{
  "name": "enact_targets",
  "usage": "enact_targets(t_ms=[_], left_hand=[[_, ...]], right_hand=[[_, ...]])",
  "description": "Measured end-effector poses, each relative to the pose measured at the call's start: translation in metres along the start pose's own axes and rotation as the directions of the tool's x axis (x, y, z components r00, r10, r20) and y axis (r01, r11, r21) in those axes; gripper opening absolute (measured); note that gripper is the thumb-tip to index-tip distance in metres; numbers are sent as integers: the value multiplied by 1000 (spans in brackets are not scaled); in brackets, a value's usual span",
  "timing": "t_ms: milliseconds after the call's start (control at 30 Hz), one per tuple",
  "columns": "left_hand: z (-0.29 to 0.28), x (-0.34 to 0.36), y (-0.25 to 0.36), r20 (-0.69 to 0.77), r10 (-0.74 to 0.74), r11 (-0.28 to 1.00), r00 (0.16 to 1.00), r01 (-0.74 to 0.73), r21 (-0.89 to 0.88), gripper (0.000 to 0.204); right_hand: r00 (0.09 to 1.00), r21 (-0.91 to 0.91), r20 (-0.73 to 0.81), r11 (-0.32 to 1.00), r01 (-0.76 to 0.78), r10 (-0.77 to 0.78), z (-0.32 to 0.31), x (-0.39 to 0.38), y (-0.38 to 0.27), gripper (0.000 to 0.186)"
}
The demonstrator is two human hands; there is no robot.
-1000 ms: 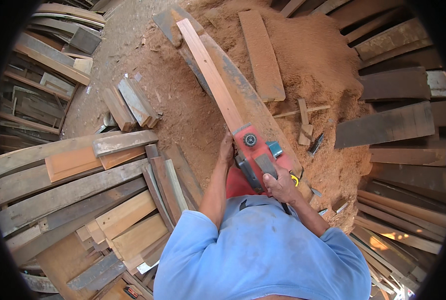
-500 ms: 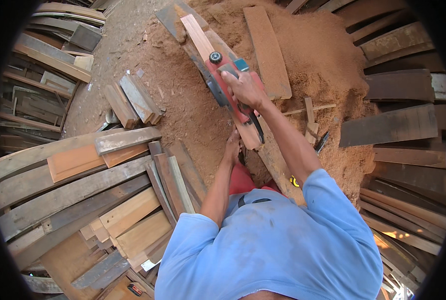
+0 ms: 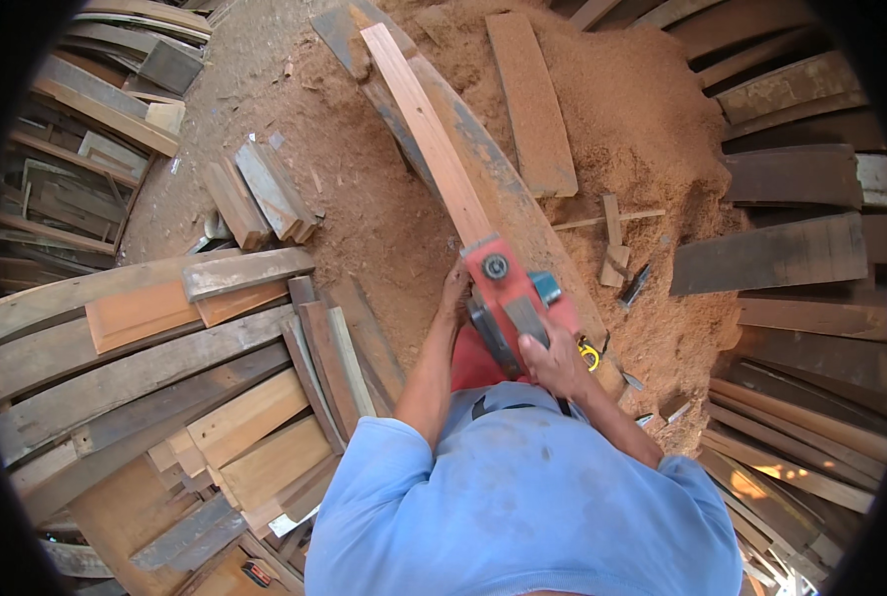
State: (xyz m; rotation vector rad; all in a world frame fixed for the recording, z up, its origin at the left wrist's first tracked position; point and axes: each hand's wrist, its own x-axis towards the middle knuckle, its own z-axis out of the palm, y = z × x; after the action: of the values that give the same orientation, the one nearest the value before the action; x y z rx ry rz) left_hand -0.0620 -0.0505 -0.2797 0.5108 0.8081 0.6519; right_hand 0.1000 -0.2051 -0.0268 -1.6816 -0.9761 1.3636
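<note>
Leftward, stacked planks (image 3: pixel 146 358) fill the left and lower left of the frame, their ends reaching in close to the person's left arm, so little room is open on that side. Above them, two short boards (image 3: pixel 260 199) lie on the sawdust floor (image 3: pixel 364 199) in the upper left centre, with bare sawdust between them and the work. At centre, a long pale board (image 3: pixel 429 129) runs from the top of the frame down to the middle, resting along a wider grey plank (image 3: pixel 503 189). The left hand (image 3: pixel 455 290) sits just left of the board's near end, fingers touching its edge; whether they are clenched I cannot tell. The red power planer (image 3: pixel 508 293) stands on the near end of the pale board, just right of that hand. The right hand (image 3: pixel 553 363) is clenched around the planer's rear handle, below it in the frame. Further right, dark planks (image 3: pixel 771 253) crowd the right edge, with a sawdust heap (image 3: pixel 642 119) between.
</note>
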Motion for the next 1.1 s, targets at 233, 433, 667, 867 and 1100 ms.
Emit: enact_targets(t_ms=[233,433,667,867,1100], left_hand=[[48,-19,36,-4,-65,996,998,65,-57,42],[26,-21,37,-138,-143,828,980,194,526,35],[30,-16,44,-71,-49,847,996,79,525,63],[16,-13,70,-116,-120,810,986,165,563,72],[-46,-8,66,-223,-67,813,972,183,552,70]], right_hand=[[995,60,-102,998,22,-16,12,37,-11,55],[986,87,-142,991,106,-93,8,133,-57,51],[965,103,-193,974,200,-177,10,239,-98,54],[938,27,-223,960,278,-265,4,320,-126,66],[947,9,-214,969,246,-238,2,391,-185,58]])
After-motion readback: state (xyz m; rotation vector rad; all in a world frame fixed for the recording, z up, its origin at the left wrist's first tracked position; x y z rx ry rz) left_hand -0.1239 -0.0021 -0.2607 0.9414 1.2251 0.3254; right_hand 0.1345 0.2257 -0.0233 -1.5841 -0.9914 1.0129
